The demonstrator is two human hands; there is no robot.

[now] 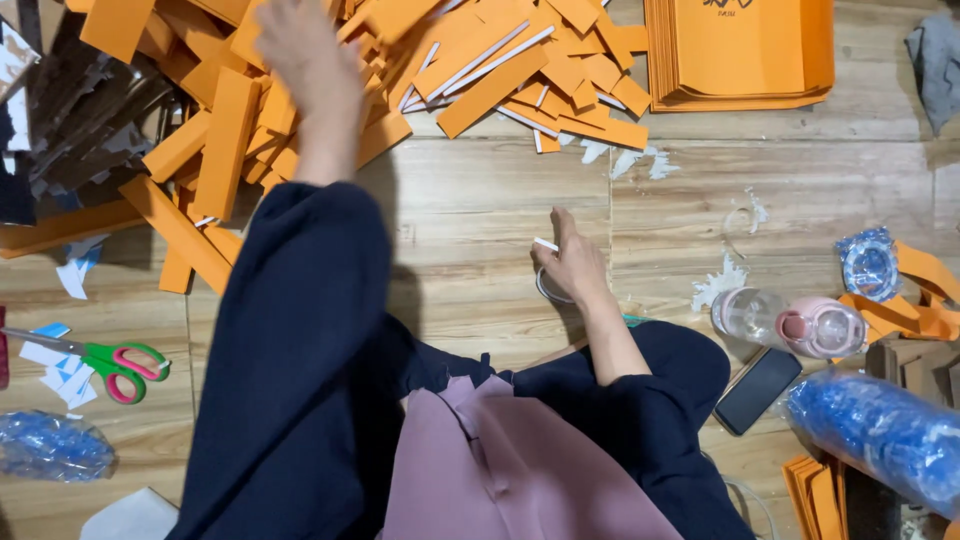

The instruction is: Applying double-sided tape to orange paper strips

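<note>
My left hand (305, 60) reaches over the heap of orange card strips (400, 70) on the wooden floor; it is blurred, so I cannot tell whether its grip is wide or narrow. The strips are long, flat and narrow, some edged white, and their long axes point every way. Nearer me than the heap, my right hand (572, 265) pinches a small white strip (546, 244), resting on a tape roll (550, 288).

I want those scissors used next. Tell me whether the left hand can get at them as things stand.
Probably yes. The scissors lie uncovered on the floor beside the left knee, with only paper scraps around them. The left hand is up at the orange strips and would have to swing back.
</note>
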